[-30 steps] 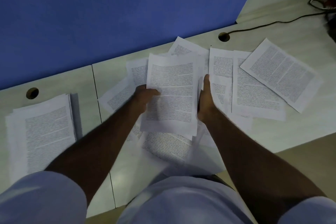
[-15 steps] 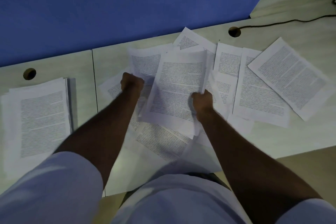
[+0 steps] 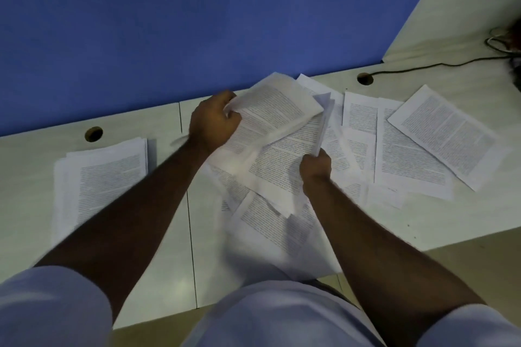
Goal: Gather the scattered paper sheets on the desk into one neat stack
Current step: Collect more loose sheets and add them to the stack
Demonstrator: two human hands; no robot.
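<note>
Finished pile: a thick stack of sheets (image 3: 101, 177) lies well out to the left of the left hand, edges roughly squared, just below a cable hole (image 3: 93, 134) in the desk (image 3: 169, 276)
Left hand: the left hand (image 3: 214, 121) has its fingers curled round the left edge of a lifted sheet (image 3: 277, 110), which bends upward near the blue partition (image 3: 197, 22); a second ago this hand sat lower, beside the bundle, so it has reached up and away from the body to collect one more page
Middle: under both hands lies a loose, overlapping heap of pages (image 3: 276, 222), skewed at several angles and running down toward the near desk edge
Right hand: the right hand (image 3: 315, 167) is clamped on the bottom of a thin bundle (image 3: 322, 124) held on edge; a second ago its fingers lay straight along the side of the pages, so the grip has tightened
Right of the right hand: three or so flat sheets (image 3: 406, 149) lie spread out, the outermost sheet (image 3: 445, 132) turned at a slant; a black cable (image 3: 439, 65) runs from a second hole beyond them
What the change means: gathering appears under way but far from done, since only a few pages are in hand
Likely need: the right-side sheets and the heap probably have to join the bundle before anything goes onto the left stack
</note>
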